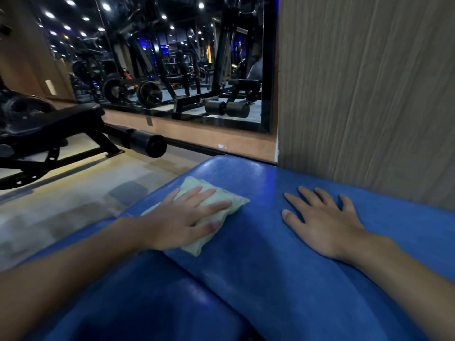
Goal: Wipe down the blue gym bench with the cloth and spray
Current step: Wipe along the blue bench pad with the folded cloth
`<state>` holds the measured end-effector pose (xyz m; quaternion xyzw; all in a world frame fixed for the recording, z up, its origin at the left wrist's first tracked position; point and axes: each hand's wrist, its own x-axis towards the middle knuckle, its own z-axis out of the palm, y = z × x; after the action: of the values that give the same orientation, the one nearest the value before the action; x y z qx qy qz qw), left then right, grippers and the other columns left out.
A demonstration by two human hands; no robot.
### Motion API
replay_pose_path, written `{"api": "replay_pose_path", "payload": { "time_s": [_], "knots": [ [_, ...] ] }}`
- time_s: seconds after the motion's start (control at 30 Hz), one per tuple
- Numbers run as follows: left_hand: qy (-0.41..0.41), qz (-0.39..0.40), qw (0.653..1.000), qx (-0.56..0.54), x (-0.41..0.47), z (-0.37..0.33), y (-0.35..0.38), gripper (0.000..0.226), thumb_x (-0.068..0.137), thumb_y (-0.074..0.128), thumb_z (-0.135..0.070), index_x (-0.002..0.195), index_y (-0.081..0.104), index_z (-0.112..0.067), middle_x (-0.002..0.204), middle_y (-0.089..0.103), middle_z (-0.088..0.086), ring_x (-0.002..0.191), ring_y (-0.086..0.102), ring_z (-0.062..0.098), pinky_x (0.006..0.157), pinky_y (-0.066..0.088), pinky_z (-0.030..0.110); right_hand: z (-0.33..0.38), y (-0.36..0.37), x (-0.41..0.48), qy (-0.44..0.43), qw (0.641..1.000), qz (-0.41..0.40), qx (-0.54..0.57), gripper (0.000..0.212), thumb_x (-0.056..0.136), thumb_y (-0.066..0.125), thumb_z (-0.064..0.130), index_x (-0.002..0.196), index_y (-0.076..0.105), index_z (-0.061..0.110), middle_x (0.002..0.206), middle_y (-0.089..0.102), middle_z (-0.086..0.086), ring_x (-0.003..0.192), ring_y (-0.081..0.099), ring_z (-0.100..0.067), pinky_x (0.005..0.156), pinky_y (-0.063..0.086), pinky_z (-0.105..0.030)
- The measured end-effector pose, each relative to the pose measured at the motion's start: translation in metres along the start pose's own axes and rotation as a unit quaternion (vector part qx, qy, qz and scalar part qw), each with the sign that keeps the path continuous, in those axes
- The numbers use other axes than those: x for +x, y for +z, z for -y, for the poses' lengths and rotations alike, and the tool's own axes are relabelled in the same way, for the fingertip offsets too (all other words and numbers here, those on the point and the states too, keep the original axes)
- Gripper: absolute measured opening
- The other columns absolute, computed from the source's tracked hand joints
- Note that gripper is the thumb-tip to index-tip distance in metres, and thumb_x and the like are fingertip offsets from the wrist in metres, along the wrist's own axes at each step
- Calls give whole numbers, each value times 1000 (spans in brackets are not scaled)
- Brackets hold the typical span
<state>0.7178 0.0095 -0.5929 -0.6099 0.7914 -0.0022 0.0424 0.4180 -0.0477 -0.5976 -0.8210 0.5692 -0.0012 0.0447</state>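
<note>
The blue padded gym bench (258, 242) fills the lower half of the view, with a seam between two pads running diagonally. A folded pale green cloth (234, 203) lies on the far pad near its left edge. My left hand (182, 220) presses flat on the cloth with straight, spread fingers. Flat on the bare blue pad to the right, apart from the cloth, rests my right hand (325, 222) with its fingers spread. No spray bottle is in view.
A wood-grain wall panel (369, 94) rises right behind the bench on the right. A black weight bench with a roller pad (145, 142) stands on the floor to the left. A large wall mirror (184, 57) reflects gym machines.
</note>
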Motion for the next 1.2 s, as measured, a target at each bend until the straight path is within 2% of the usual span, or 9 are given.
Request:
{"api": "replay_pose_path", "payload": {
  "time_s": [0.13,0.23,0.4,0.57,0.73,0.93,1.03,1.1,1.2],
  "knots": [
    [-12,18,1000,-15,-35,1,1,58,75,-14,-83,133,-16,-75,161,-18,-22,146,-25,6,120,-9,45,6,-5,-1,-5,1000,-21,7,65,93,8,67,153,14,42,165,1,10,152,-5,-21,117,-8,-59],
    [-22,23,999,-20,-25,2,-2,59,74,-12,-84,132,-15,-77,161,-15,-22,148,-22,7,120,-8,45,9,0,-1,-5,1000,6,28,69,90,4,71,154,5,44,165,-5,9,151,-9,-21,117,-6,-59],
    [-46,29,998,-13,50,14,-8,64,71,-7,-81,135,-8,-72,165,-4,-14,151,-8,11,119,-1,52,9,6,1,-5,1000,4,16,70,89,1,71,154,-2,44,165,-11,9,150,-15,-22,117,-9,-58],
    [-74,15,997,-26,158,26,-15,50,98,19,-64,145,4,-64,166,4,-10,152,0,17,118,1,58,9,7,1,-6,1000,-3,14,71,87,-2,71,153,-6,45,164,-13,10,150,-16,-20,117,-9,-57],
    [-116,25,992,-51,204,30,-21,51,95,18,-67,145,8,-64,166,8,-9,152,4,22,117,6,60,9,6,-1,-8,1000,-5,12,74,83,-6,71,152,-8,45,164,-14,11,150,-17,-19,117,-8,-57],
    [-92,5,995,-39,157,40,-7,52,94,15,-70,145,4,-65,166,5,-8,152,3,20,119,6,56,7,6,1,-4,1000,-2,21,71,86,-2,71,153,-4,46,164,-11,11,150,-15,-18,117,-9,-56],
    [-79,18,996,-35,96,47,0,63,78,2,-80,140,-4,-70,166,1,-11,152,-4,14,120,4,54,7,6,0,-2,1000,1,23,68,89,0,70,153,-2,46,164,-10,11,150,-14,-19,117,-9,-56],
    [-84,25,996,-31,50,48,2,61,69,-5,-87,129,-12,-77,165,-3,-14,151,-8,12,120,4,53,8,5,0,0,1000,4,24,68,90,1,70,153,-1,46,165,-9,10,150,-13,-19,117,-8,-56],
    [-96,14,995,-29,-8,39,1,58,69,-8,-86,127,-8,-76,165,-5,-16,151,-11,11,121,3,49,9,5,-2,0,1000,3,24,66,92,2,68,154,1,44,165,-7,9,151,-12,-21,117,-7,-57]
  ]
}}
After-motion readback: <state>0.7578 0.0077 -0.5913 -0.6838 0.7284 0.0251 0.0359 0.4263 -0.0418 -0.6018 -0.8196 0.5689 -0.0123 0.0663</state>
